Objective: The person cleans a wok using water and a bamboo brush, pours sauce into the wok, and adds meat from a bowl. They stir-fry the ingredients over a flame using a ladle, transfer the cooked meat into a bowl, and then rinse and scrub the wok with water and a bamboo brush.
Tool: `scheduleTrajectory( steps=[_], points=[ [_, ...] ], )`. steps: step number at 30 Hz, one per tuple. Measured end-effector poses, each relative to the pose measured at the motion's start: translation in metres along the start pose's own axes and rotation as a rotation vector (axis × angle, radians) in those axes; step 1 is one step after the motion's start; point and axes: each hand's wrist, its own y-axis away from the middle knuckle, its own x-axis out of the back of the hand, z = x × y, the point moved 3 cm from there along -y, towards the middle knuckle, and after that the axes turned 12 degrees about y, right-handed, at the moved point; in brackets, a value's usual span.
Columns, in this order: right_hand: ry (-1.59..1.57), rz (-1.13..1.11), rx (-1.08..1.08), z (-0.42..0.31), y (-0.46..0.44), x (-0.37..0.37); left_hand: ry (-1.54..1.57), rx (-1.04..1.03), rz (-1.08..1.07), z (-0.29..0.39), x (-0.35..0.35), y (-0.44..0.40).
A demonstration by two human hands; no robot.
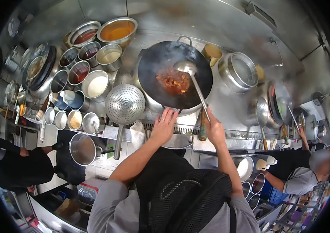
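A black wok [153, 83] sits on the stove, with reddish-brown food [174, 82] in sauce at its middle and steam above it. My right hand [214, 130] is closed round the handle of a metal ladle [186, 67], whose bowl rests in the wok above the food. My left hand [163, 126] is at the wok's near edge with its fingers spread; nothing shows in it. Left of the wok, a large perforated skimmer [125, 104] lies with its handle toward me. A green-brown wooden handle [202, 126] stands between my hands.
Metal pots of sauces [117, 30] and small bowls [74, 119] crowd the left. Stacked metal pots [242, 70] stand right of the wok. A co-worker [303, 178] is at the far right by another wok, another person [19, 165] at the far left. A pot [82, 148] hangs over the counter's edge.
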Motion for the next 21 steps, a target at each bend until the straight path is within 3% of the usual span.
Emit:
scheduleTrajectory(
  steps=[1,4,8,12,17,21],
  points=[
    [0.103,-0.089,-0.086,0.003,0.005,-0.004,-0.023,-0.015,0.009,0.0,-0.001,0.0],
    [0.002,-0.22,-0.06,0.025,-0.005,-0.021,-0.018,0.002,-0.032,0.002,0.001,0.0],
    [-0.177,-0.056,0.112,0.031,-0.013,0.005,-0.02,0.045,-0.029,0.006,-0.001,-0.002],
    [-0.206,0.006,0.071,0.001,0.008,0.036,0.018,0.042,0.001,0.006,-0.002,0.001],
    [-0.066,-0.123,0.045,0.035,0.012,-0.023,0.011,0.019,0.029,0.008,-0.002,0.002],
    [-0.11,-0.161,0.022,0.02,0.009,-0.002,0.029,0.04,-0.023,0.007,0.001,0.004]
  ],
)
